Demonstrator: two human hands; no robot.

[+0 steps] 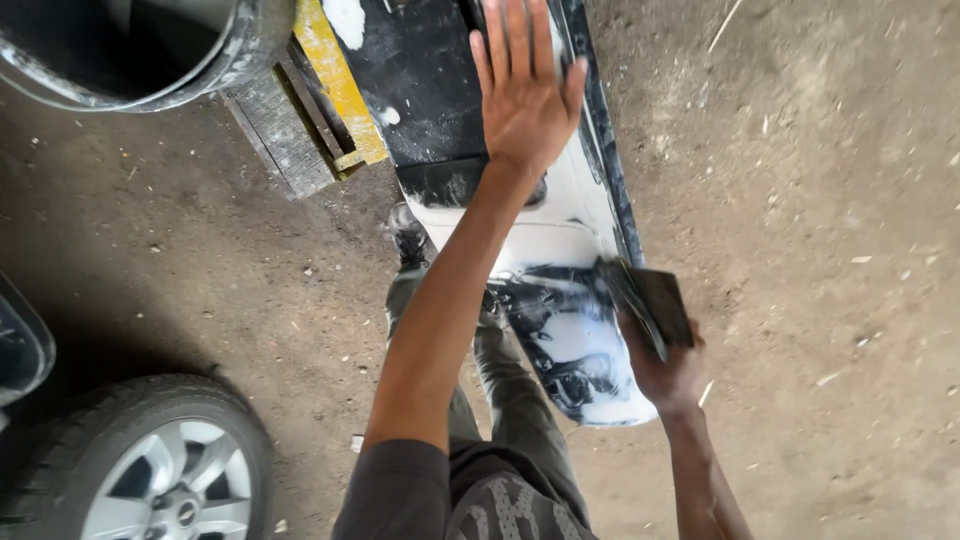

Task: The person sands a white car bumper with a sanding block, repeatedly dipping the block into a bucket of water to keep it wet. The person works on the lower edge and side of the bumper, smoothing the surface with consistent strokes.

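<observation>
Bracing comes first: my left hand lies flat with fingers spread on the long black-and-white car body panel, likely to steady it on the dirt floor. Farther right, my right hand grips a dark rectangular sanding block against its edge. Panel surface: white, patchy, smeared black.

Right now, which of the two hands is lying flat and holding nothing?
The left hand, spread open with fingers pressed on the long black-and-white car panel. The right hand grips a dark flat sanding block instead.
</observation>
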